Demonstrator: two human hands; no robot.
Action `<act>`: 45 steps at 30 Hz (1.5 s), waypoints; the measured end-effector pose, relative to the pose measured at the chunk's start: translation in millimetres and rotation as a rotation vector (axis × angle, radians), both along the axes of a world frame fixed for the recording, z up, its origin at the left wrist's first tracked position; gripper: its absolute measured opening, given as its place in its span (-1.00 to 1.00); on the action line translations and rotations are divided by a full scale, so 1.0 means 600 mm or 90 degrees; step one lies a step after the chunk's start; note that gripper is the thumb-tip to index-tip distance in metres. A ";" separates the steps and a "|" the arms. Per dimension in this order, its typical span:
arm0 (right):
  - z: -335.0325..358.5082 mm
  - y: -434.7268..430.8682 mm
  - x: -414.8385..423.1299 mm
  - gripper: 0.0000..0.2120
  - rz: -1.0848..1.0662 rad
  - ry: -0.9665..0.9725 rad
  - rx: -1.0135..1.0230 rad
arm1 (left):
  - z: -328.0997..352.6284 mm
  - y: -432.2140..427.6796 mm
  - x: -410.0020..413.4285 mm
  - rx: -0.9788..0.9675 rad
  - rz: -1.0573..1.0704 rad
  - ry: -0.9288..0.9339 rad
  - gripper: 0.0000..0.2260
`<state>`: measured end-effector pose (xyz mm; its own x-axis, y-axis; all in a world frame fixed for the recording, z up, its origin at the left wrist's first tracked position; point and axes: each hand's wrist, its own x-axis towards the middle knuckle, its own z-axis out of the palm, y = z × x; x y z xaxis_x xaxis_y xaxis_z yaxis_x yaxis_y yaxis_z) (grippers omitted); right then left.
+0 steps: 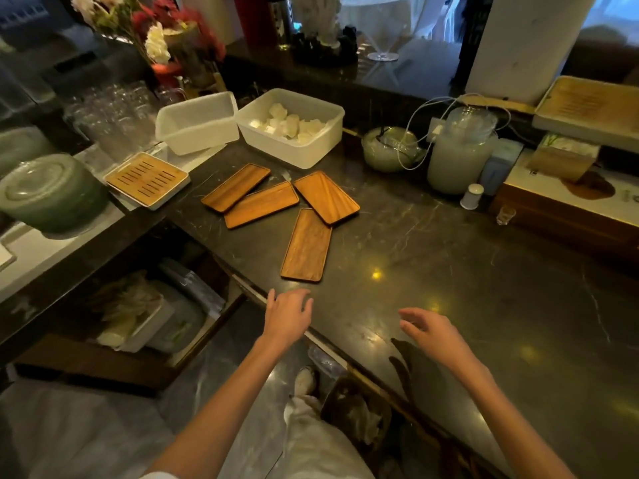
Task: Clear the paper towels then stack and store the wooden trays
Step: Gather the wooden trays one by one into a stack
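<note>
Several flat wooden trays lie loose on the dark marble counter (449, 271): a far left tray (235, 187), one beside it (261, 204), a right tray (326, 197) and the nearest tray (306, 245), which points toward me. All are bare; no paper towels lie on them. My left hand (287, 314) hovers open at the counter's front edge, just below the nearest tray. My right hand (432, 331) floats open above the counter, further right, holding nothing.
Two white plastic tubs stand behind the trays, one empty (197, 122), one holding white folded pieces (290, 127). A slatted bamboo tray (147, 179) sits left. Glass jars (460, 150), a small shaker (472, 196) and boxes (567, 202) line the right. A bin (356, 413) stands by my leg.
</note>
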<state>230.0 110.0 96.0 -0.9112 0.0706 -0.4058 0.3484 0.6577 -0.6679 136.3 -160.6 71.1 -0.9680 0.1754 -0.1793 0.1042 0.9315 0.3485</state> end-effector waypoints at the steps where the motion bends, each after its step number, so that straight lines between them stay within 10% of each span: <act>1: -0.003 -0.009 -0.024 -0.62 -0.002 -0.007 0.006 | -0.002 -0.004 -0.030 -0.014 -0.010 -0.004 -0.71; 13: -0.113 -0.243 -0.301 -0.40 -0.241 -0.210 -0.149 | -0.029 0.003 -0.486 0.027 -0.122 -0.082 -0.76; 20: -0.160 -0.295 -0.355 -0.82 -0.438 -0.239 -0.118 | -0.086 0.028 -0.602 0.077 -0.202 -0.103 -0.75; 30: -0.155 -0.290 -0.342 -0.93 -0.442 -0.243 0.009 | -0.122 -0.006 -0.574 0.073 -0.204 -0.074 -0.47; 45: -0.157 -0.069 -0.122 -0.82 -0.519 -0.097 0.105 | -0.118 0.057 -0.294 -0.027 -0.109 -0.216 -0.77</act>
